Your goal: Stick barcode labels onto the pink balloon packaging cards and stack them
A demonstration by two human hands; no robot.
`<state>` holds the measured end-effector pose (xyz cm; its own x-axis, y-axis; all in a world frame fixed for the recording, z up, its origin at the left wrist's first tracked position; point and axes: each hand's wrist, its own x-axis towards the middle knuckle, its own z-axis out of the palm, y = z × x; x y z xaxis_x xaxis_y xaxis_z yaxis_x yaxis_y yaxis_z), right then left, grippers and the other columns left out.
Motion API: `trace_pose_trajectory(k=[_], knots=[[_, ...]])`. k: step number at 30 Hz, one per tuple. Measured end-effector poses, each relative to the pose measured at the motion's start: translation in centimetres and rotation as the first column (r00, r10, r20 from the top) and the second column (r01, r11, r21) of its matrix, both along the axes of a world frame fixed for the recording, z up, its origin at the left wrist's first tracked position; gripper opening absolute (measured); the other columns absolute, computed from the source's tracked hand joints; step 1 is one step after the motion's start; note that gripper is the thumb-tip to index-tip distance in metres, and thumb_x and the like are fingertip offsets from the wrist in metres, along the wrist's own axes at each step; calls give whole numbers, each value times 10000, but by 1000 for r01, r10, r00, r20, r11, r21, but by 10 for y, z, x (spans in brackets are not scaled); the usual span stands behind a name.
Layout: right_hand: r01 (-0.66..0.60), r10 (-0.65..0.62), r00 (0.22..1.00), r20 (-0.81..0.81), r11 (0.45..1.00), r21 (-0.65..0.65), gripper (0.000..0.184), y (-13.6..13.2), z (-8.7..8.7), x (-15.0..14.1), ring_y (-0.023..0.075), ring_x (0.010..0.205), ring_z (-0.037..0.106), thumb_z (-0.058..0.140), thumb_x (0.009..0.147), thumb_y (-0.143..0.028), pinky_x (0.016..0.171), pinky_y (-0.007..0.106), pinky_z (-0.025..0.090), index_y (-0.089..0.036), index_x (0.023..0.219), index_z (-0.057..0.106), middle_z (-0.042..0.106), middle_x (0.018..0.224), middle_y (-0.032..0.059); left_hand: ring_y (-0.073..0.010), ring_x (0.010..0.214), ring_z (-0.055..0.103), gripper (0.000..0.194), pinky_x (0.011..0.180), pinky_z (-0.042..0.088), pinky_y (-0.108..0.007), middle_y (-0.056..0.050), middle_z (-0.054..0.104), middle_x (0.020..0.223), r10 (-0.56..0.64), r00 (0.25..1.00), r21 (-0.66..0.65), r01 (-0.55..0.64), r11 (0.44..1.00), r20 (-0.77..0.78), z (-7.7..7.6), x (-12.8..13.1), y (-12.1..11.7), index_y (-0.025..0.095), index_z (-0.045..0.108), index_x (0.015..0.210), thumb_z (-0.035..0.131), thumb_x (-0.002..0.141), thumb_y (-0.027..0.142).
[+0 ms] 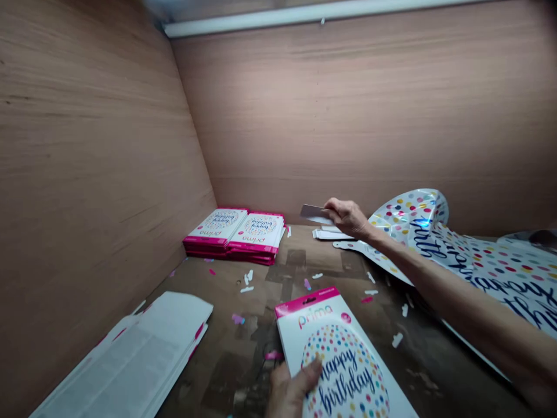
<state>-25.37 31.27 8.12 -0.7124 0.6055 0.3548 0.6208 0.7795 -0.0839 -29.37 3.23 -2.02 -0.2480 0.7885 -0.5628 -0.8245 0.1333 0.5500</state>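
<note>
My left hand (295, 388), at the bottom centre, grips a white and pink balloon package (343, 354) printed "prima" and "happy birthday", thumb on its front. Farther forward, my right hand (348, 216) pinches a small flat card (315, 213) above the table. Just under that hand lies a small pile of white folded pieces (333, 234). To its right spread flat foil balloons (487, 261) with coloured dots and "happy birthday" lettering; my right forearm crosses in front of some of them.
Two side-by-side stacks of finished-looking packages (259, 232) stand in the back left corner. Blank white flat sleeves (130, 354) are piled at the front left. Small paper scraps (247, 278) litter the brown taped tabletop (261, 342). Wooden panels (348, 116) wall the left and back.
</note>
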Motion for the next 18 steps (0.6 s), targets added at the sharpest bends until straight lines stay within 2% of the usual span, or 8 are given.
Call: trace_pose_trajectory(k=[2,4,5,7,9,13,15,18], knots=[[-98,100,991,86,995,-25,188,-41,19,19,170,798,573,449,882,-285,656,246,308,-176,908,600,632,808,30,-369,916,626,349,825,466,-489,-174,702,816,9,999,49,-11,999,52,2,4,1,50,638,935,733,636,202],[-239,268,911,312,963,-126,167,-78,29,40,130,618,532,495,838,-255,572,242,255,-175,754,615,575,629,4,-357,921,629,352,846,459,-491,-174,701,874,19,996,87,-27,996,85,6,8,2,62,636,963,721,640,173],[-293,351,861,367,934,-206,167,-93,30,50,102,542,486,516,821,-243,540,239,229,-177,702,612,543,575,-10,-353,919,630,362,853,457,-494,-170,701,889,26,995,97,-35,995,92,7,10,2,69,635,974,722,633,154],[-312,444,788,427,885,-345,150,-113,21,66,73,461,404,542,796,-196,503,239,198,-184,663,610,512,533,-27,-347,913,634,389,863,454,-498,-161,702,896,38,995,105,-48,993,94,9,12,2,76,632,993,728,620,127],[-271,451,783,429,868,-417,129,-123,5,76,74,457,385,545,789,-165,487,236,195,-191,684,616,526,554,-25,-339,906,638,407,875,450,-495,-157,703,898,43,995,119,-54,991,90,8,13,3,74,625,1014,728,624,124],[-233,430,826,365,850,-472,153,-126,-28,80,89,476,402,526,822,-247,466,224,206,-182,705,600,517,552,-12,-327,876,649,407,886,448,-484,-162,703,887,40,997,149,-50,988,68,4,13,3,55,613,1026,718,640,129],[-246,442,829,342,838,-487,173,-129,-35,78,94,483,410,519,827,-277,467,221,213,-178,701,586,521,548,-9,-328,857,653,398,886,447,-489,-168,701,891,35,998,145,-42,989,51,3,12,3,49,613,1019,715,645,138],[-263,452,827,335,837,-480,163,-138,-37,75,108,533,455,511,826,-264,491,220,233,-174,709,580,568,600,11,-337,857,651,409,888,441,-502,-176,695,921,25,999,133,-29,991,34,2,12,2,47,613,1023,718,641,149]])
